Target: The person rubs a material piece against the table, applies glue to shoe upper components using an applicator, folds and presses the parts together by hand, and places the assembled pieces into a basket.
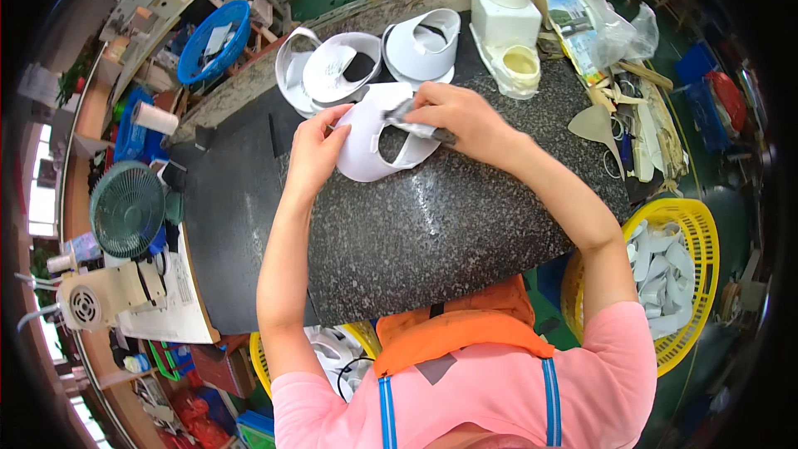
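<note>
My left hand (pixel 315 150) pinches the left edge of a white curved shoe upper (pixel 362 155) with an oval opening, held over the dark speckled worktop (pixel 449 233). Closed around a small grey tool with a dark end (pixel 432 130), my right hand (pixel 465 120) is at the upper's right side. The tool's head touches or lies just over the white material; its exact kind is unclear. Just beyond my hands stand several similar white uppers (pixel 341 69), partly overlapping. Behind my right hand is a white pot with a cone top and a yellowish cup (pixel 520 61).
Scraps, scissors and a plastic bag (pixel 628 37) crowd the worktop's right end. A yellow basket (pixel 705 270) of white pieces stands at my right; another yellow basket (pixel 259 364) sits below the front edge. At left are a green fan (pixel 127 209) and a cream machine (pixel 100 295).
</note>
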Motion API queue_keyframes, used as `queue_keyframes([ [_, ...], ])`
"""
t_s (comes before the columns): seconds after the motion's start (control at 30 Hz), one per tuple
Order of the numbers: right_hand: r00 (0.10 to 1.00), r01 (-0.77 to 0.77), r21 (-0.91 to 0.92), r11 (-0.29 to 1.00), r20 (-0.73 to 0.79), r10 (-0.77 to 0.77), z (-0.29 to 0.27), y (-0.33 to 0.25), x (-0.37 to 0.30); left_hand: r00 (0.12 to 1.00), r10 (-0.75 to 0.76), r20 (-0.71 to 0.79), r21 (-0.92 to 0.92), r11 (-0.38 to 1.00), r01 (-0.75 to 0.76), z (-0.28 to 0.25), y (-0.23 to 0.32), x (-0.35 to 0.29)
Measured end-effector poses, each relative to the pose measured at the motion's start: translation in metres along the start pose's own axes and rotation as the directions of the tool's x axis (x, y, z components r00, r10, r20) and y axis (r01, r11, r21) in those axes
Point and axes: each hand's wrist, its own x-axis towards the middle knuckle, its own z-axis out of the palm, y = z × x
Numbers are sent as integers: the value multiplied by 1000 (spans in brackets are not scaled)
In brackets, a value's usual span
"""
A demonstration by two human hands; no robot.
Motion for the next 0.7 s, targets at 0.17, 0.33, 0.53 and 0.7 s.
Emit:
queue_keyframes([
  [0.17,990,-99,97,990,-89,108,-2,-24,2,982,-171,-85,-211,966,150,-24,-24,-55],
  [0.33,992,103,181,978,49,-114,63,-60,-2,921,-369,-125,-481,834,269,-11,-53,-81],
  [0.53,965,158,-217,963,241,-104,30,-86,-20,813,-477,-334,-581,783,220,-51,-67,-163],
  [0.7,986,65,-37,997,154,-59,2,-91,-29,454,-389,-802,-398,914,80,-135,-61,-338],
])
